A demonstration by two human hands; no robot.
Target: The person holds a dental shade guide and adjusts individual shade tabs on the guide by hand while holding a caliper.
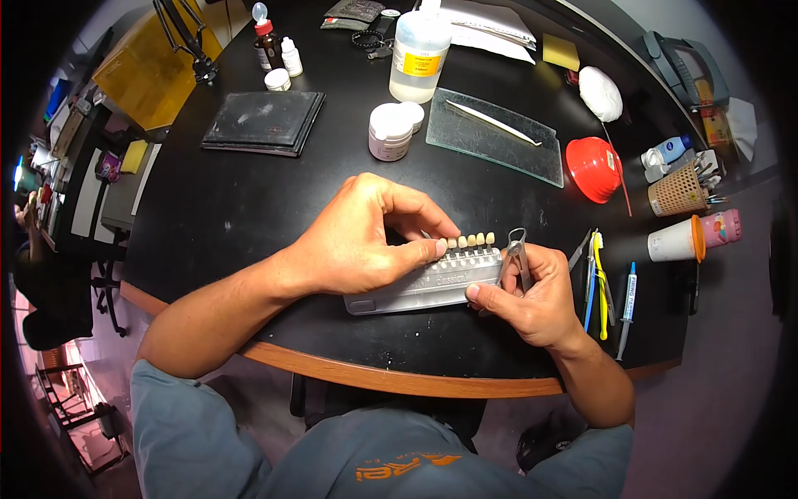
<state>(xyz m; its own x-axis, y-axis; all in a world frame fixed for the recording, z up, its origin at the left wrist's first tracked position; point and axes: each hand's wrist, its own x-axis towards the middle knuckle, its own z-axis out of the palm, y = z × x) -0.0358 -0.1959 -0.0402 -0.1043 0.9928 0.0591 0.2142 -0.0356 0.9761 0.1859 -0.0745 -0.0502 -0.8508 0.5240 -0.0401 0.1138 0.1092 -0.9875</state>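
Head view: shade guide (453, 283) held between 2 hands (345, 237) (532, 308).

The left arm (224, 312) comes in from the lower left, bent at the elbow, its forearm slanting up to the wrist (298, 268). The left hand (357, 229) shows its back; thumb (416, 254) and forefinger (420, 208) reach right, tips close together. The right forearm (592, 378) rises more steeply. The right hand (532, 303) turns inward, its thumb pointing left, its fingers (544, 261) curled.
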